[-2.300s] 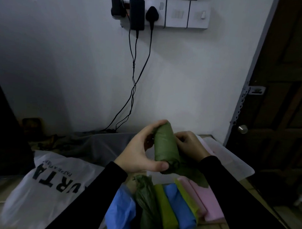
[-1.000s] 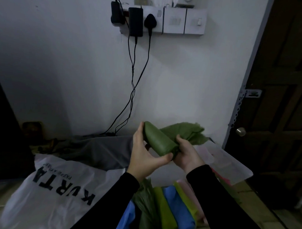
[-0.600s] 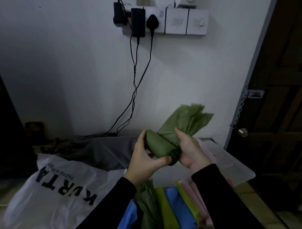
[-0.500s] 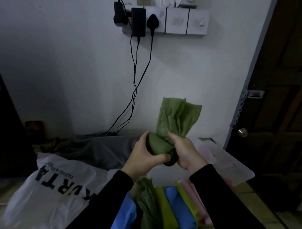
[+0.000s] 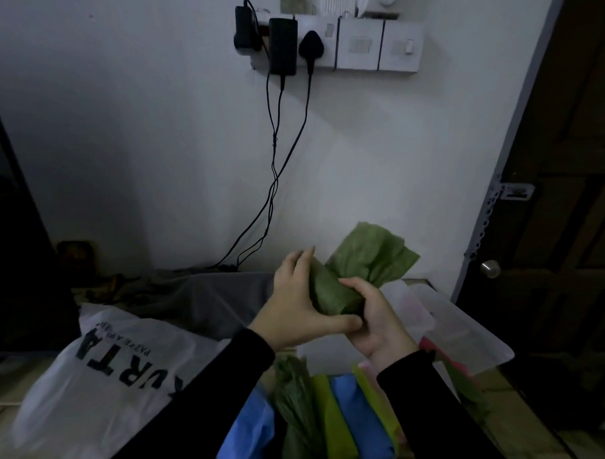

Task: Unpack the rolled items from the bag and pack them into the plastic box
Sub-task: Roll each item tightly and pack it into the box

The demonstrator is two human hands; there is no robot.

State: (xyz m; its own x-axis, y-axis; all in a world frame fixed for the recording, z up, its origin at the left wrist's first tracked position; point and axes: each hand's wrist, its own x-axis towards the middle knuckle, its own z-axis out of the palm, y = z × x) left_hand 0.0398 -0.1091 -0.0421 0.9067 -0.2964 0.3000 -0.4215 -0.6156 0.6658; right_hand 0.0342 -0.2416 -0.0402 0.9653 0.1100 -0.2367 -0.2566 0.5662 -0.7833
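Note:
Both hands hold a green rolled item (image 5: 356,269) in front of me, above the box. My left hand (image 5: 297,303) wraps its left side, thumb underneath. My right hand (image 5: 377,317) cups its lower right end. A loose flap of the green item fans up and to the right. Below, several rolled items lie side by side in the clear plastic box (image 5: 331,354): dark green (image 5: 295,400), lime (image 5: 332,422), blue (image 5: 359,416), and pink, mostly hidden by my right sleeve. The white printed bag (image 5: 111,370) lies at the lower left.
The box's clear lid (image 5: 462,331) leans to the right behind my right hand. A loose blue sheet (image 5: 249,430) lies left of the rolls. Grey cloth (image 5: 203,294) is heaped by the wall, under hanging black cables (image 5: 272,180). A dark wooden door (image 5: 562,204) stands at the right.
The green roll has been turned in my hands; its loose flap swung from pointing straight up to fanning up and right. My left hand has shifted over the roll's left side.

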